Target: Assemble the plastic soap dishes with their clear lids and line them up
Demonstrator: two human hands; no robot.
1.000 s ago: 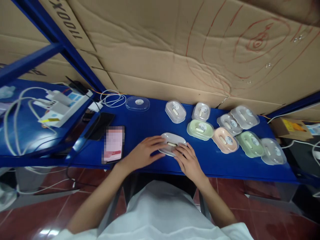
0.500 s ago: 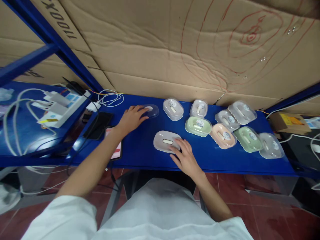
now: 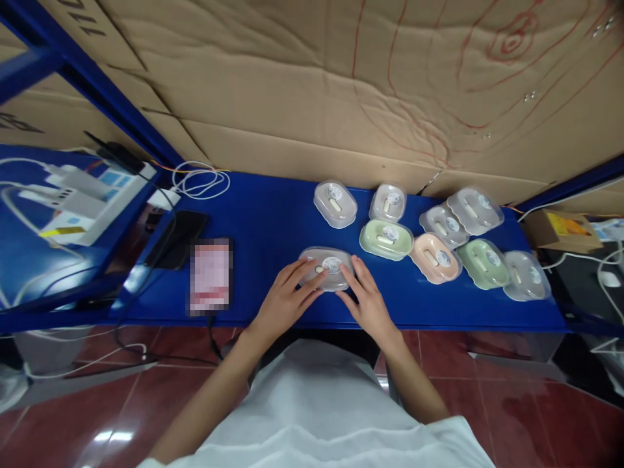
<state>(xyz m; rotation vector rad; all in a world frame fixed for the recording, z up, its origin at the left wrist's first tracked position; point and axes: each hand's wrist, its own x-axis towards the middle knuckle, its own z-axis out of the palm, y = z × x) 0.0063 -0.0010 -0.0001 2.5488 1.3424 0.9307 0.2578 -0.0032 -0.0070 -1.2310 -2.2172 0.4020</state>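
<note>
A grey soap box [image 3: 325,286] lies at the front of the blue table, its clear lid [image 3: 332,256] with a round sticker resting over it. From the left, my left hand [image 3: 287,292] grips the lid with its fingers over the top and edge. My right hand [image 3: 368,299] holds the right end of the box and lid, fingertips on the rim. Whether the lid sits fully down all round I cannot tell, as fingers cover part of the edge.
Several lidded soap boxes, including a light green one [image 3: 386,242] and a peach one [image 3: 435,260], stand to the right. At left are a phone [image 3: 210,276], a black flat object [image 3: 178,237], a coiled white cable [image 3: 202,181] and a power strip [image 3: 97,208]. Cardboard [image 3: 273,97] stands behind.
My left hand has brought the clear lid from the back left of the table onto the grey soap box. My right hand stays at the box's right end.
</note>
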